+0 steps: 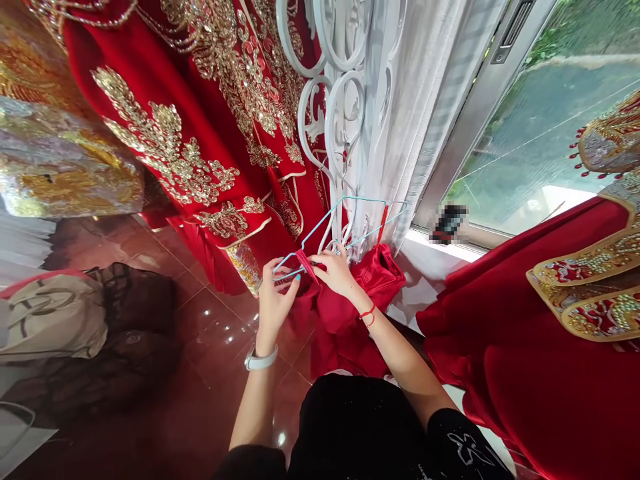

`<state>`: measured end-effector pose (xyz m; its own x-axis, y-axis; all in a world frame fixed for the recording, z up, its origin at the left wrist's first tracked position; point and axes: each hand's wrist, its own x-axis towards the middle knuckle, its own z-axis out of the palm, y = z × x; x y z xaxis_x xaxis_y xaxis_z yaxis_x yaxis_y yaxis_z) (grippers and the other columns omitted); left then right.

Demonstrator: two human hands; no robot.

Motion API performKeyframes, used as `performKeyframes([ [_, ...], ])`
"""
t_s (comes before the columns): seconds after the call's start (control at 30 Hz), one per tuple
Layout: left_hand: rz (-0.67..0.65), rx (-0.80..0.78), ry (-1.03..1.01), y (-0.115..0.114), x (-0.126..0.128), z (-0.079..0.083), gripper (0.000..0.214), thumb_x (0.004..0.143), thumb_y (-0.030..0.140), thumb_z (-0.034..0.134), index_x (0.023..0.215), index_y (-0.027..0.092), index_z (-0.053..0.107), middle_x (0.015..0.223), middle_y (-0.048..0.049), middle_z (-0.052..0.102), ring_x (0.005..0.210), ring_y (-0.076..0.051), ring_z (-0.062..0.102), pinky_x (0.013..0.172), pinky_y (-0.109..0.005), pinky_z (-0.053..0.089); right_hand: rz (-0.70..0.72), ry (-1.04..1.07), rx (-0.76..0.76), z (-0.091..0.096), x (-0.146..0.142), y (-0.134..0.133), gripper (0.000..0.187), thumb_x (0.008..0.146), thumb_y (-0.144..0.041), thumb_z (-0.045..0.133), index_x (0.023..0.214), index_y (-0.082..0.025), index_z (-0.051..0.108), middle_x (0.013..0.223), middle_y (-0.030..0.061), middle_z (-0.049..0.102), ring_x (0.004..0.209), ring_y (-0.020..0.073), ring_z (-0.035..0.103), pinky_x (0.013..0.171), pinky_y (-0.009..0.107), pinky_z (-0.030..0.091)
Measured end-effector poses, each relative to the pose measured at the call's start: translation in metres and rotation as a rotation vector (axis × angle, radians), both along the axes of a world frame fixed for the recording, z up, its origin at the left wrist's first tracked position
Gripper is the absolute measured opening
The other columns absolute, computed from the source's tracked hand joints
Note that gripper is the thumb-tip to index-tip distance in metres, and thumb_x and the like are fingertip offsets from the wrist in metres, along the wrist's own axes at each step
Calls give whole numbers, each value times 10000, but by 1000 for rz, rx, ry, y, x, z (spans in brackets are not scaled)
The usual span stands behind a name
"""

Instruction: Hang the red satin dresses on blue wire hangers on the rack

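A light blue wire clothes hanger (321, 223) hangs in front of the white scrollwork rack, with a second blue wire outline close behind it. My left hand (273, 303) pinches the hanger's near end between thumb and fingers. Just to the right, my right hand (334, 271) grips a red strap (306, 264) that loops over the hanger near that end. Below both hands droops the red satin garment (343, 312). At the hanger's far end another red strap (383, 223) is looped over the wire. My right fingertips are partly hidden by the strap.
Red gowns with gold embroidery (173, 143) hang at the left of the white metal rack (333, 67). More red embroidered clothing (540, 393) is at the right, near a window (545, 127). A beige bag (55, 313) sits on the tiled floor (210, 360).
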<state>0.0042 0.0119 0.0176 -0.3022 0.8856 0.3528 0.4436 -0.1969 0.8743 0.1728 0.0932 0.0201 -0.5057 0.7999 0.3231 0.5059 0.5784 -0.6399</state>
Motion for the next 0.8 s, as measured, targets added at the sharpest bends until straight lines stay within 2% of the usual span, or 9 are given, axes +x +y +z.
performKeyframes([
  [0.07, 52, 83, 40, -4, 1, -1, 505, 826, 334, 694, 1295, 211, 548, 1103, -77, 668, 1021, -215, 685, 864, -338, 587, 11, 4, 3, -1, 0, 0, 246, 997, -257, 574, 1122, -293, 784, 935, 29, 764, 954, 219, 645, 1212, 558, 149],
  [0.17, 97, 176, 321, 0, 6, 15, 388, 868, 302, 662, 1242, 205, 626, 1223, -114, 674, 1169, -268, 627, 1059, -433, 489, 17, 20, 1, -2, -4, -2, 255, 983, -219, 580, 1121, -288, 783, 1016, 40, 786, 984, 228, 650, 1210, 550, 183],
  [0.27, 54, 139, 525, 14, 11, 33, 277, 940, 311, 601, 1179, 195, 681, 1150, -111, 721, 1085, -281, 647, 1000, -427, 477, 40, 99, 11, -4, -8, -7, 263, 969, -194, 576, 1108, -288, 779, 1084, 42, 789, 1030, 231, 663, 1202, 525, 256],
  [0.37, 97, 80, 611, 30, 14, 39, 232, 991, 312, 530, 1099, 190, 696, 1075, -104, 737, 974, -265, 671, 923, -402, 464, 34, 339, 81, -14, 10, -9, 287, 945, -188, 560, 1125, -276, 765, 1173, 50, 758, 1128, 223, 662, 1148, 453, 383],
  [0.43, 149, 76, 647, 39, 13, 36, 223, 1007, 318, 510, 1048, 201, 695, 1044, -92, 741, 960, -255, 674, 942, -401, 437, -167, 510, 145, -29, 43, -5, 297, 914, -192, 550, 1119, -253, 755, 1176, 70, 739, 1134, 231, 658, 1073, 418, 463],
  [0.5, 148, 90, 662, 46, 9, 31, 214, 1011, 333, 510, 1026, 215, 689, 1033, -76, 743, 966, -246, 674, 950, -389, 421, -560, 573, 167, -52, 90, 1, 306, 861, -198, 552, 1107, -218, 733, 1117, 95, 730, 1059, 242, 661, 1001, 418, 506],
  [0.57, 107, 103, 662, 52, 3, 27, 212, 1012, 345, 510, 1028, 223, 683, 1042, -65, 743, 973, -237, 675, 922, -369, 424, -898, 430, 24, -81, 140, 7, 442, 763, -200, 632, 1202, -178, 682, 1112, 118, 717, 1016, 252, 651, 978, 425, 514],
  [0.67, 69, 113, 647, 58, -3, 24, 222, 1013, 362, 506, 1020, 224, 680, 1040, -59, 742, 977, -235, 675, 869, -353, 427, -945, 189, -308, -120, 194, 8, 529, 631, -189, 733, 1153, -123, 683, 905, 106, 715, 944, 292, 667, 951, 464, 519],
  [0.8, 43, 134, 623, 64, -7, 22, 249, 1010, 395, 504, 1002, 226, 686, 1025, -53, 739, 972, -234, 672, 837, -342, 425, -915, 179, -408, -143, 215, 7, 128, 654, -176, 661, 780, -197, 654, 650, 32, 633, 814, 271, 692, 873, 436, 551],
])
